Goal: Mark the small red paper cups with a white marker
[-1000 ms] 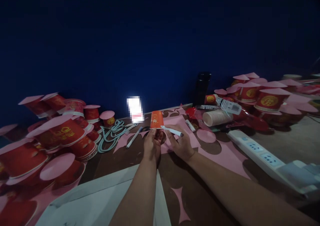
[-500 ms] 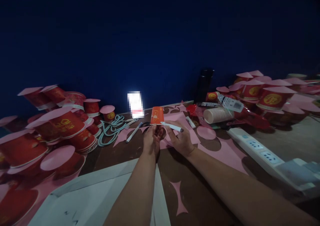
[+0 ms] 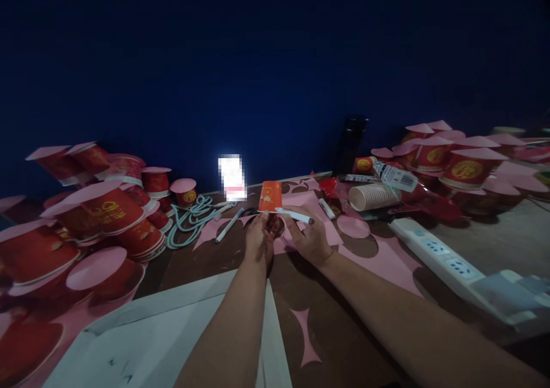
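A red paper cup [image 3: 270, 196] with gold print stands up from my left hand [image 3: 260, 236], whose fingers are closed around its pale lower edge. Between the fingers of my right hand [image 3: 310, 236] is a white pen [image 3: 296, 215] with a dark end. Its tip reaches the cup's lower right edge; whether it touches, I cannot tell. A pink paper sheet [image 3: 307, 202] with round cut-outs lies behind and under the hands. Left of them, a second white pen [image 3: 230, 226] rests on the brown table.
Red cups topped with pink discs [image 3: 107, 204] pile up at left, more cups [image 3: 466, 167] at right. Also around: a lit phone [image 3: 232, 177], pale blue cable [image 3: 183, 227], stacked paper cups [image 3: 373, 197], dark bottle [image 3: 351, 144], power strip [image 3: 447, 256] and white board [image 3: 141, 330].
Both hands keep the same hold on the cup and pen. The whole view has shifted very slightly.
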The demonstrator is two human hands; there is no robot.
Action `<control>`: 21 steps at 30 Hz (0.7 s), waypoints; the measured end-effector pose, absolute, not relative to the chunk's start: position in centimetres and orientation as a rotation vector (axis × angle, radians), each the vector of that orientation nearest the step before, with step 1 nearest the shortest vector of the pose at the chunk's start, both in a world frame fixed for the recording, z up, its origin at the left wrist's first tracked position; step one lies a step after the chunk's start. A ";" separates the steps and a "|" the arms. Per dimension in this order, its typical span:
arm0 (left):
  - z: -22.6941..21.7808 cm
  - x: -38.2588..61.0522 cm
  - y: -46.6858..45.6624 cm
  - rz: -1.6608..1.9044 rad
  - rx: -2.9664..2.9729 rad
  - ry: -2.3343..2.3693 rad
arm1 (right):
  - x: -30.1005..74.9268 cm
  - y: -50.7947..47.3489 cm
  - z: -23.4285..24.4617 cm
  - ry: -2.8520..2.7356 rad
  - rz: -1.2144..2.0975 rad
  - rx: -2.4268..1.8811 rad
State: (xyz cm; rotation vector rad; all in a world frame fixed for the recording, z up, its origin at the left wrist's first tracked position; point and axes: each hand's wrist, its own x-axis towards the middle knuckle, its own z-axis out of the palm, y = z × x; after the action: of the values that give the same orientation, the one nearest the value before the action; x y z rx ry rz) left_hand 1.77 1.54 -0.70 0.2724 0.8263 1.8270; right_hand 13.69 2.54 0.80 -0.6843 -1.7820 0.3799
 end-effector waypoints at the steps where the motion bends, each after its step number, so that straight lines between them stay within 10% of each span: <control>1: -0.7 1.8 1.6 1.823 0.273 0.828 | 13.7 2.5 0.8 -1.780 0.381 -0.686; 21: -1.1 1.6 1.7 1.802 0.301 0.822 | 13.7 2.8 0.5 -1.792 0.364 -0.725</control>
State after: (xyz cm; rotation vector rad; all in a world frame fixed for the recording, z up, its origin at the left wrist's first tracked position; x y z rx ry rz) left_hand 1.63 1.70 -1.07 0.3010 0.8218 1.8017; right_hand 13.66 2.84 0.47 -0.7255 -1.7919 0.3642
